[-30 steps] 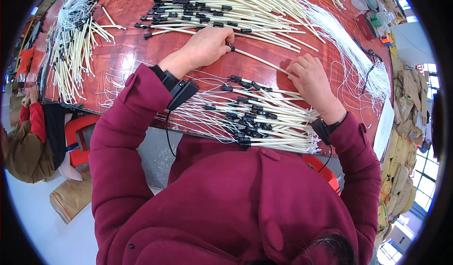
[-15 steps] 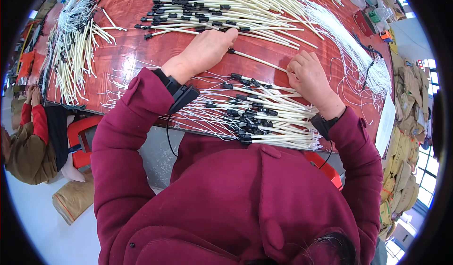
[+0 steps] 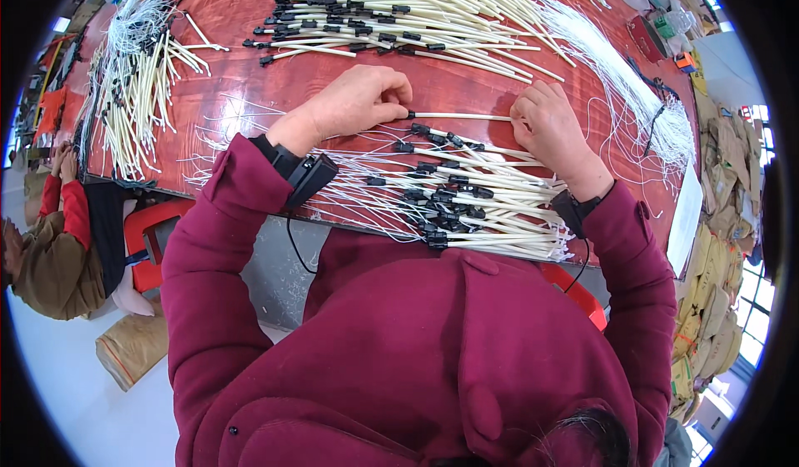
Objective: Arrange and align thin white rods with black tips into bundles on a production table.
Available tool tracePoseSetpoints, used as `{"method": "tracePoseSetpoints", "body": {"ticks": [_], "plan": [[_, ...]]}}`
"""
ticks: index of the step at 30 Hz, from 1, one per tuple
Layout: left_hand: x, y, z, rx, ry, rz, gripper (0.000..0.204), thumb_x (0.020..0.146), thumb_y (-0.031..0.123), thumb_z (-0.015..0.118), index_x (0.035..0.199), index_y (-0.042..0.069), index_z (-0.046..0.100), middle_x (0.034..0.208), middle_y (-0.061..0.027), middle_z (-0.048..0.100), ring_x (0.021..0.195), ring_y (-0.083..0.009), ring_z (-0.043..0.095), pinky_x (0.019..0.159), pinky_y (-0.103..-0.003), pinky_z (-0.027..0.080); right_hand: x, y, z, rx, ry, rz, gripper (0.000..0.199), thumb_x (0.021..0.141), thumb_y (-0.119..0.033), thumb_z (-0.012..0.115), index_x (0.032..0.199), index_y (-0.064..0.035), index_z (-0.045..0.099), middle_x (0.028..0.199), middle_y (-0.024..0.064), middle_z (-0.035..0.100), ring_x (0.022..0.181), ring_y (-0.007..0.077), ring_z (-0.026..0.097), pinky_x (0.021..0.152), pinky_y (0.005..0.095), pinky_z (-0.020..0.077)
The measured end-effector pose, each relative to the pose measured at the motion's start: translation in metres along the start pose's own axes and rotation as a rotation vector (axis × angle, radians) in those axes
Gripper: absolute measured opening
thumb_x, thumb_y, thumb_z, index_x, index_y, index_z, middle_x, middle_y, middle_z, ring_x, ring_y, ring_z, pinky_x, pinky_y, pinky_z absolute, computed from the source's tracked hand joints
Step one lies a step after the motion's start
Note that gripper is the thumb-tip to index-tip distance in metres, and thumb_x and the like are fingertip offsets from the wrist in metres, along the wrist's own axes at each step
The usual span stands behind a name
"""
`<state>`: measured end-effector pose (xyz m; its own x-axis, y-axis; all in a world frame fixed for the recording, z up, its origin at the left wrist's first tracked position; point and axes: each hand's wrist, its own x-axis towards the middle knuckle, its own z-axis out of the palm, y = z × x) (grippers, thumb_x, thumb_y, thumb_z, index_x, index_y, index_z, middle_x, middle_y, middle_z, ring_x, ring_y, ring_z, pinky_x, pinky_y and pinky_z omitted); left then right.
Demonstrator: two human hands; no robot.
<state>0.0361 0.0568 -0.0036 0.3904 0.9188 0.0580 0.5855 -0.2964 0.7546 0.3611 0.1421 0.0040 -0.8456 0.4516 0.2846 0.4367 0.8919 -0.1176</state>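
The left hand (image 3: 354,105) is curled, its fingertips pinched on the black-capped end of a cream tube (image 3: 462,116) that lies flat across the red worktop (image 3: 241,92). The right hand (image 3: 549,130) is closed around the other end of the same tube, so the piece runs level between the two hands, in the middle of the worktop and just beyond the near pile. That near pile of tubes (image 3: 466,205), cream with black connectors and thin white wires trailing left, lies beneath and between both wrists, close to the worktop's near edge. A larger far pile of tubes (image 3: 399,17) spreads across the far side, its black ends pointing left. At the left edge lies another bundle of cream tubes (image 3: 137,92) mixed with white wires. A long hank of white wires (image 3: 632,92) curves along the right side. Both forearms are in dark red sleeves (image 3: 225,242). Another person (image 3: 50,242), in a brown and red jacket, sits low at the left.
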Motion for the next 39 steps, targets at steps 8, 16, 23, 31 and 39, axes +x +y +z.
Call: {"method": "tracePoseSetpoints", "body": {"ticks": [8, 16, 23, 31, 39], "plan": [[0.001, 0.005, 0.003, 0.135, -0.038, 0.045, 0.008, 0.091, 0.007, 0.066, 0.095, 0.001, 0.062, 0.087, -0.0129, 0.065, 0.08, -0.0288, 0.065, 0.071, -0.037, 0.051, 0.002, 0.0, -0.002, 0.008, -0.028, 0.011, 0.01, 0.073, 0.0, 0.069, 0.08, -0.0046, 0.063, 0.082, 0.0077, 0.061, 0.086, 0.0276, 0.057, 0.082, 0.0384, 0.0438], [-0.009, 0.007, 0.006, 0.267, 0.139, 0.015, 0.009, 0.095, 0.011, 0.058, 0.099, 0.003, 0.059, 0.094, -0.0163, 0.064, 0.089, -0.0386, 0.063, 0.077, -0.045, 0.05, 0.005, -0.001, 0.0, -0.001, -0.018, 0.003, 0.009, 0.073, 0.001, 0.067, 0.079, -0.0043, 0.062, 0.081, 0.0085, 0.06, 0.086, 0.0282, 0.057, 0.082, 0.0392, 0.0439], [-0.092, -0.053, -0.077, 0.436, 0.639, -0.212, 0.015, 0.097, 0.015, 0.057, 0.098, 0.001, 0.062, 0.098, -0.0194, 0.065, 0.091, -0.0399, 0.063, 0.079, -0.047, 0.049, -0.008, 0.014, -0.008, -0.035, -0.056, 0.04, 0.008, 0.074, 0.0, 0.066, 0.077, -0.0039, 0.061, 0.08, 0.0087, 0.059, 0.087, 0.0286, 0.057, 0.084, 0.0406, 0.0443], [-0.217, -0.072, -0.119, 0.817, 0.401, -0.876, 0.034, 0.091, 0.023, 0.07, 0.109, -0.005, 0.063, 0.104, -0.024, 0.067, 0.098, -0.0411, 0.064, 0.083, -0.047, 0.05, -0.032, 0.026, -0.037, 0.065, -0.269, 0.096, 0.011, 0.076, -0.006, 0.071, 0.083, -0.0034, 0.062, 0.089, 0.0087, 0.061, 0.093, 0.0291, 0.057, 0.09, 0.0404, 0.0448], [0.011, 0.108, 0.016, 0.289, 0.031, 0.101, 0.096, 0.078, 0.045, 0.084, 0.148, -0.005, 0.041, 0.15, -0.0295, 0.045, 0.142, -0.0418, 0.041, 0.116, -0.048, 0.036, -0.068, 0.012, -0.072, 0.045, -0.076, 0.201, 0.021, 0.09, -0.016, 0.069, 0.105, -0.0023, 0.065, 0.111, 0.0114, 0.064, 0.105, 0.0316, 0.059, 0.096, 0.0416, 0.0449]]}}
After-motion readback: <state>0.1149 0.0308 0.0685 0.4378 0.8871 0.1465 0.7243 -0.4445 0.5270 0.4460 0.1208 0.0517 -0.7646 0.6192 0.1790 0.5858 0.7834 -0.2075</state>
